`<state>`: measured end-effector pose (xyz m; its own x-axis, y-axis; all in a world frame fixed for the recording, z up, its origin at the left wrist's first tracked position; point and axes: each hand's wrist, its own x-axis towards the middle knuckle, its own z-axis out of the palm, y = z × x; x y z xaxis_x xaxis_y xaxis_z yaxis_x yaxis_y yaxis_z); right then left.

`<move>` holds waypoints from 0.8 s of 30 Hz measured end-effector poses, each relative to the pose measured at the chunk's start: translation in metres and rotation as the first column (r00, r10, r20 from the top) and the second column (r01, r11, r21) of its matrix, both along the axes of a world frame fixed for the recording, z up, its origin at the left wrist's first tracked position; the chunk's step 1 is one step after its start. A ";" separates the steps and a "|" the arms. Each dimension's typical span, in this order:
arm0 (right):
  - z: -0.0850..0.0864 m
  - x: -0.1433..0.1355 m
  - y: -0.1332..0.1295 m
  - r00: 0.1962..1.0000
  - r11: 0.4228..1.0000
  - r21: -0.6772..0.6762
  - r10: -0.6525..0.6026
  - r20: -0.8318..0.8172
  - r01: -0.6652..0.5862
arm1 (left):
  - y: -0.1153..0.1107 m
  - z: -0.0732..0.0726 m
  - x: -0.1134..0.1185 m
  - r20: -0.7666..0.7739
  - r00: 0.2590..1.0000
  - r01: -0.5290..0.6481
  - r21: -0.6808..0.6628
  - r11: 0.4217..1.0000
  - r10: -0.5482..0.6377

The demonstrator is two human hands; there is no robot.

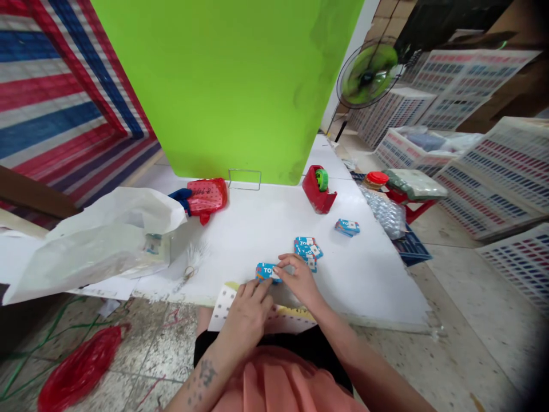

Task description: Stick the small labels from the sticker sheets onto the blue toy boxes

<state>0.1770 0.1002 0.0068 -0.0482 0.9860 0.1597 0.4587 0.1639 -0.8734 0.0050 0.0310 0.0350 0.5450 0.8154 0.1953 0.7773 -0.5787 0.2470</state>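
A blue printed card [265, 270] lies near the table's front edge, apparently on top of others. My left hand [251, 312] rests at its lower edge, fingers stretched out and touching it. Over the card's right end, my right hand [298, 278] is closed in a pinch, thumb and forefinger close to a small white patch. Whatever is between those fingertips is too small to make out. A loose pile of similar blue cards [305, 245], some with white squares, sits just beyond my right hand. Below my hands, a white sheet with rows of small grey squares [222, 306] overhangs the table edge.
A red tape dispenser [318, 191] and another small card stack [347, 227] stand to the right. At left are a red packet [208, 195] and a crumpled white plastic bag [107, 229]. A green panel [231, 86] rises behind. White crates [497, 177] and a fan [366, 74] are at right.
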 end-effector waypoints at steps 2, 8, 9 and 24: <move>-0.001 0.002 0.003 0.997 0.999 -0.048 -0.017 -0.072 0.014 | -0.005 -0.001 -0.001 0.017 1.000 -0.004 0.000 1.000 0.004; -0.002 0.003 0.010 0.953 0.978 -0.209 -0.059 -0.296 -0.005 | -0.011 -0.002 0.002 0.047 0.999 -0.015 -0.033 0.999 0.016; -0.001 0.004 0.011 0.949 0.975 -0.223 -0.059 -0.310 -0.012 | -0.011 -0.001 0.002 0.042 0.999 -0.016 -0.050 0.999 0.019; -0.002 0.085 0.011 0.928 0.969 0.084 -0.248 0.279 0.233 | -0.006 -0.010 0.005 0.051 0.989 -0.127 -0.194 0.973 0.139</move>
